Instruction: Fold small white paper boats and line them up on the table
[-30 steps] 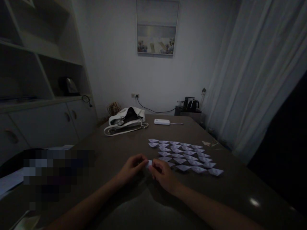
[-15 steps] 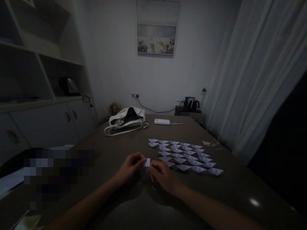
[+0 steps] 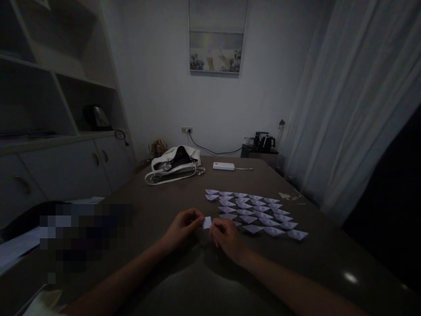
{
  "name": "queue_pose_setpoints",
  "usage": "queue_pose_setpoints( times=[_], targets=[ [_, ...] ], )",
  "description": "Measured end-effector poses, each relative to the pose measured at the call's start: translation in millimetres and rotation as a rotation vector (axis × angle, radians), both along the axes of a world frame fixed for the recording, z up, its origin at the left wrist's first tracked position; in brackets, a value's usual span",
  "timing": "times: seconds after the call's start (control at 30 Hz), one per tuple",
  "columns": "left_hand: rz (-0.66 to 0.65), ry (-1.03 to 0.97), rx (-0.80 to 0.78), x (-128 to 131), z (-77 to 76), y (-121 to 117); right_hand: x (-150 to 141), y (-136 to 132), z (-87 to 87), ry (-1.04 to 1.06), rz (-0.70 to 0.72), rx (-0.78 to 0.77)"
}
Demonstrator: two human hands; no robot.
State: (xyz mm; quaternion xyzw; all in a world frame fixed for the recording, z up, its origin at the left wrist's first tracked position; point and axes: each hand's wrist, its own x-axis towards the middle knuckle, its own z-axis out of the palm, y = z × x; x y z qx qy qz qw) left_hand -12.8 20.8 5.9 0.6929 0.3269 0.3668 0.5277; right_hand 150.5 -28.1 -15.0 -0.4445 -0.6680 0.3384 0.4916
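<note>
A small white piece of paper [image 3: 207, 222] sits between my two hands, just above the dark table [image 3: 171, 206]. My left hand [image 3: 182, 229] pinches its left edge with curled fingers. My right hand [image 3: 227, 238] pinches its right edge, fingers closed. Directly beyond my right hand lie several folded paper boats [image 3: 255, 212] in rows on the table.
A white handbag [image 3: 174, 163] and a white power bank [image 3: 223, 166] with a cable lie at the table's far end. Paper scraps [image 3: 289, 196] lie near the right edge. Shelving and cabinets [image 3: 66, 162] stand left, a curtain [image 3: 355, 109] right, a kettle [image 3: 264, 142] on a side table behind.
The paper piece shows more between my fingertips than a second ago, when they nearly covered it. Both hands stay in place; the view has shifted slightly.
</note>
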Motion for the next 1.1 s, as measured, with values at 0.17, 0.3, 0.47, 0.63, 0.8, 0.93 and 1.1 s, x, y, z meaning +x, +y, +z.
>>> queue_pose_setpoints(
  times=[0.17,0.3,0.47,0.63,0.8,0.93,1.1],
  targets=[
    [-0.017,0.029,0.008,-0.3,1.9,0.0,-0.6,-0.7,1.5,-0.014,0.002,-0.015],
    [-0.041,0.018,0.005,-1.2,0.9,0.2,-2.3,-1.1,3.5,0.035,0.055,-0.055],
    [-0.047,0.007,0.021,-1.1,-2.7,2.5,-3.1,-0.5,1.4,0.050,0.077,-0.093],
    [-0.047,0.011,0.029,-0.3,-1.1,0.7,-1.2,0.8,-2.0,-0.018,0.080,-0.067],
    [-0.175,0.109,0.062,-1.4,-3.8,-1.6,-0.4,-0.2,-0.4,-0.022,0.041,-0.017],
    [-0.195,0.157,0.132,-2.4,-7.1,-1.5,-1.0,-0.7,0.3,-0.050,0.034,0.012],
    [-0.184,0.188,0.222,-3.1,-2.1,-3.4,-2.3,-1.4,2.7,-0.024,0.050,-0.009]
  ],
)
